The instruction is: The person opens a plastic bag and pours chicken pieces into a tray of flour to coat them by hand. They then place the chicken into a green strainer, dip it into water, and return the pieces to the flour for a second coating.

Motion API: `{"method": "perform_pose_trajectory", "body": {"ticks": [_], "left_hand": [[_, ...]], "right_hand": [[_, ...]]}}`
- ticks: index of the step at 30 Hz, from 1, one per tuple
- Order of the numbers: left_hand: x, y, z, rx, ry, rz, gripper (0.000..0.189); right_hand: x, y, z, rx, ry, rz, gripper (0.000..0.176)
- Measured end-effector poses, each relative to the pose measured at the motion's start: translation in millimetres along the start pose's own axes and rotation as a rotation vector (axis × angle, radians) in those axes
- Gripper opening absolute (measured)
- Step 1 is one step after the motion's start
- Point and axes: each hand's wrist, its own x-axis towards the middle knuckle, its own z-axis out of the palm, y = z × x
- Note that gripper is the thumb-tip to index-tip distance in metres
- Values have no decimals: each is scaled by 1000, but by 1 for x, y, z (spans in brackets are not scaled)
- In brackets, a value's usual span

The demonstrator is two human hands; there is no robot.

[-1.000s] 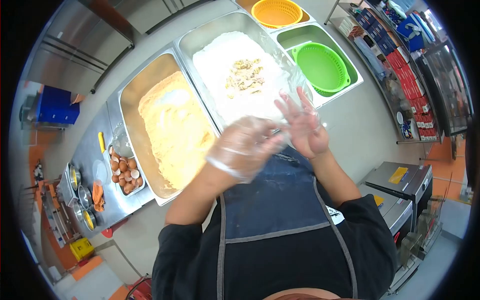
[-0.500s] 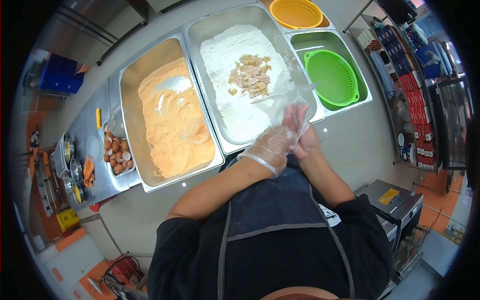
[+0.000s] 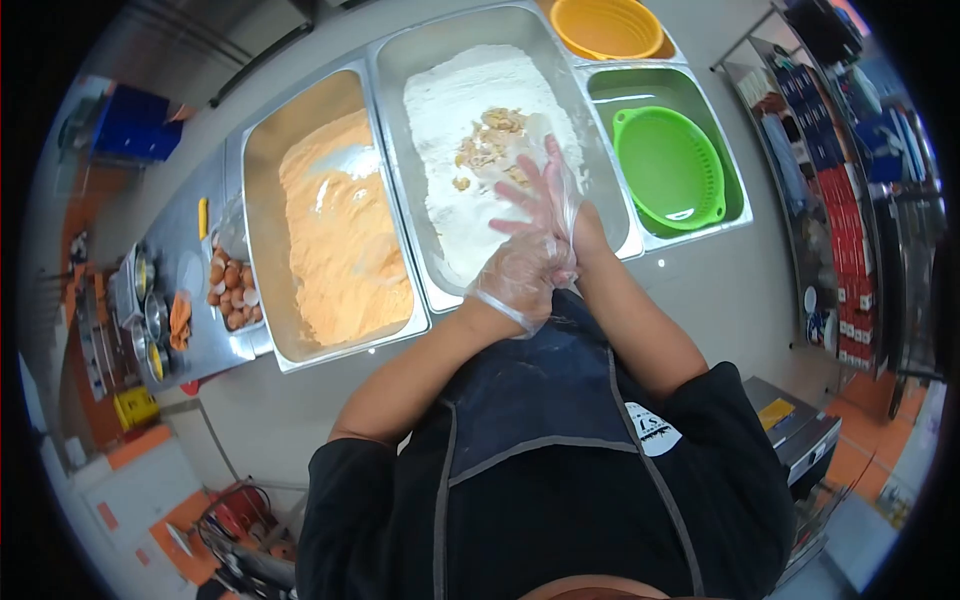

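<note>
My right hand [image 3: 543, 196] is stretched out with its fingers spread inside a clear plastic glove [image 3: 569, 203]. It is over the steel pan of white flour [image 3: 455, 215]. My left hand [image 3: 518, 277], also in a clear glove, is closed at the right wrist and pinches the cuff of the right glove. Pale cut pieces that look like raw meat [image 3: 488, 137] lie on the flour, partly hidden behind my right fingers. To the left stands a steel pan of orange powder [image 3: 345, 240].
At the right, a green basket [image 3: 668, 165] sits in a steel pan, with an orange basket [image 3: 607, 27] behind it. Brown eggshells [image 3: 235, 290] fill a tray on the left. Beyond are an orange cloth [image 3: 180, 320], steel bowls [image 3: 156, 317] and a yellow-handled tool [image 3: 203, 218].
My right hand has pushed forward into the glove, and its fingers have spread out over the flour. My left hand has shifted slightly left and stays closed at the cuff.
</note>
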Motion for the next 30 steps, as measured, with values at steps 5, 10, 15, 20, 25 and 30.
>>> {"method": "perform_pose_trajectory", "body": {"ticks": [5, 10, 15, 20, 25, 30], "left_hand": [[2, 0, -14, -11, 97, -35, 17], [3, -13, -8, 204, 212, -162, 9], [-3, -9, 20, -94, 73, -94, 7], [11, -31, -9, 401, 338, -414, 24], [24, -97, -44, 486, 405, -883, 31], [46, -129, -61, 584, 275, -998, 35]], "right_hand": [[29, -14, 20, -254, 249, 24, 77], [64, -11, 11, -302, 378, 219, 80], [82, -28, 13, 45, 246, 139, 89], [131, -42, -2, -666, 311, 330, 66], [236, 21, -101, -1819, -82, 351, 48], [158, 36, -43, -2227, -239, 407, 47]]}}
